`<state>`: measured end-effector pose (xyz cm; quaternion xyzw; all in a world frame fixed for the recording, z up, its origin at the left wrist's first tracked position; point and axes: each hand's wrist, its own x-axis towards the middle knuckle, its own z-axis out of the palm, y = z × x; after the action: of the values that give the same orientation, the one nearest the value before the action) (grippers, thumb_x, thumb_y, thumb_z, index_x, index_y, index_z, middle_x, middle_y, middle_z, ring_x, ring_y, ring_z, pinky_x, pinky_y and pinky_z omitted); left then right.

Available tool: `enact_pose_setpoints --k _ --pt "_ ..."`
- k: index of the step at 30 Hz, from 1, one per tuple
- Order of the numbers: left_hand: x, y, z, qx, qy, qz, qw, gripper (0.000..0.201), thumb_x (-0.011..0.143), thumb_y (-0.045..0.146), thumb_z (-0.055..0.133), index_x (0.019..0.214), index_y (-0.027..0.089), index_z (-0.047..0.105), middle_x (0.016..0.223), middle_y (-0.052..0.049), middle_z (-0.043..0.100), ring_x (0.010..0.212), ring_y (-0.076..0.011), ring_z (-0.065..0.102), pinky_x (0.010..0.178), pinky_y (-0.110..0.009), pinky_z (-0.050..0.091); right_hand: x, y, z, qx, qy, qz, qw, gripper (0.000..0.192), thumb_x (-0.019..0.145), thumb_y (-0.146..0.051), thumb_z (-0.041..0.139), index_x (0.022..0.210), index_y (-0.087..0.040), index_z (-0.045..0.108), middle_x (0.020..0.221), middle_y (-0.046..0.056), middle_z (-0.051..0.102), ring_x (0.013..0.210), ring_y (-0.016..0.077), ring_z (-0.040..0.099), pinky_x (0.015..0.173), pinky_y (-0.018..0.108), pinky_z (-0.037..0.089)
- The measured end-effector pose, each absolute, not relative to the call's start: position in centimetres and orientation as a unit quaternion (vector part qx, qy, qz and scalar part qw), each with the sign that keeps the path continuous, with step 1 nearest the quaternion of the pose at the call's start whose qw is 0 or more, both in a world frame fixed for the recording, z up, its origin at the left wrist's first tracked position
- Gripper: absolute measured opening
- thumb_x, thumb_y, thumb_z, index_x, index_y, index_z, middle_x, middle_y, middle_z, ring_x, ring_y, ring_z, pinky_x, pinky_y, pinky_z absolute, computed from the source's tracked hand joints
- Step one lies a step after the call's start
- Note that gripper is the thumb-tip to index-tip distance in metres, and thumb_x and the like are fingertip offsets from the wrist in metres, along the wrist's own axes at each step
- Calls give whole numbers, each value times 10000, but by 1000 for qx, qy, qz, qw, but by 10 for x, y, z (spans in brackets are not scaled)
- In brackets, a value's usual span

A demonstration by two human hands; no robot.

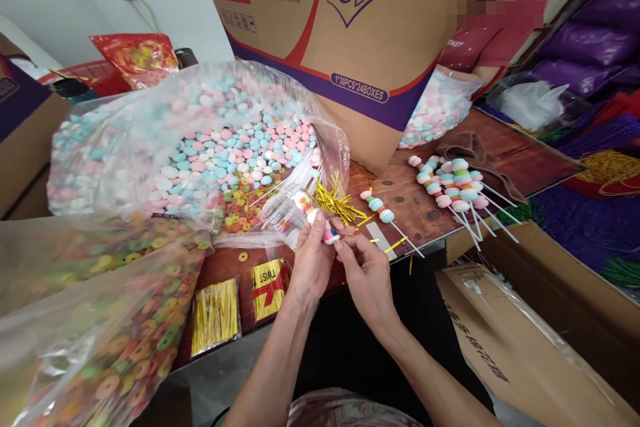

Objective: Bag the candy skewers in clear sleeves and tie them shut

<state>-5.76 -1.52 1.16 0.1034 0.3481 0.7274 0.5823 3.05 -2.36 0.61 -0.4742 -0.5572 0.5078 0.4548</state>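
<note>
Candy stick (320,223) at frame centre: I am pinching it between my left hand (311,260) and right hand (367,273), fingers closed, and a loose grip could be dropping candies onto the worktop (500,160).

Bagged candy stick (314,219), pastel discs (tilted), above table edge

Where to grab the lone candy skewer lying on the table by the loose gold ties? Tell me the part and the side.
Take the candy skewer by its bare white stick, which points toward the near right edge of the wooden table. Come in from that side with the fingers: the stick end overhangs the edge, clear of the candies and the gold ties.
</note>
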Motion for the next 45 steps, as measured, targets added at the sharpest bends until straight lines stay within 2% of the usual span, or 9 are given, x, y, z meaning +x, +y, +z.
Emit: enact_pose_setpoints --k 3,7,10,14,19,22,29,38,45 --pt "-60 -15 12 103 351 718 592 276 769 393 773 837 170 625 744 -12 674 781 -184 706 803 -319 549 36 -24 7 -459 -564 520 447 194 898 -335 563 813 -177 636 739 16 632 711 156 585 642 263 471" --pt "-71 -13 11 107 362 713 591 294 770 387 772 734 156 594 774 -30 697 787 -171 710 862 -331 538 57 -36 5 -453 -626 532 347 287 934 -363 529 718 -184 589 590 -27 549 549 109 467 534 231 374" --pt "-73 -16 9 107 386 680 614 267 757 357 786 772 151 617 741 -24 701 720 -168 709 858 -352 543 68 -42 1 -440 -640 548 310 311 947 -368 511 697 -187 557 524 -52 471 508 100 429 513 226 356" --pt "-69 -26 6 141 399 609 671 279 764 365 780 870 139 656 755 -64 725 769 -223 729 843 -381 548 71 -39 0 -442 -697 446 346 265 942 -319 510 713 -193 552 546 -55 464 491 95 420 495 224 344" --pt "-83 -33 6 164 388 558 715 342 802 428 740 972 144 654 985 -154 752 919 -275 729 871 -411 535 73 -30 6 -414 -767 334 359 227 947 -251 493 739 -197 566 626 -29 557 539 96 490 547 223 383" --pt "-93 -28 7 127 398 614 670 327 827 448 709 945 151 646 1033 -146 748 936 -263 730 831 -365 546 74 -32 7 -420 -766 342 347 233 954 -261 492 747 -200 578 574 -46 503 503 90 456 506 216 359" --pt "-94 -16 7 79 418 682 595 229 807 338 749 871 152 634 825 -73 749 757 -214 740 668 -276 553 79 -40 2 -428 -755 372 331 219 941 -281 523 747 -202 587 580 -49 469 493 87 401 464 218 318" --pt "-83 -21 4 103 441 624 637 239 840 362 707 878 141 626 786 -88 736 751 -236 743 794 -392 577 68 -35 -3 -407 -793 284 354 215 958 -215 470 756 -199 541 613 -43 486 511 83 436 532 216 359" --pt "-91 -22 5 90 431 629 641 266 805 373 743 869 139 634 820 -99 735 822 -255 740 858 -424 557 72 -37 0 -429 -744 385 337 221 958 -288 499 765 -206 569 557 -62 435 486 89 405 496 214 346"
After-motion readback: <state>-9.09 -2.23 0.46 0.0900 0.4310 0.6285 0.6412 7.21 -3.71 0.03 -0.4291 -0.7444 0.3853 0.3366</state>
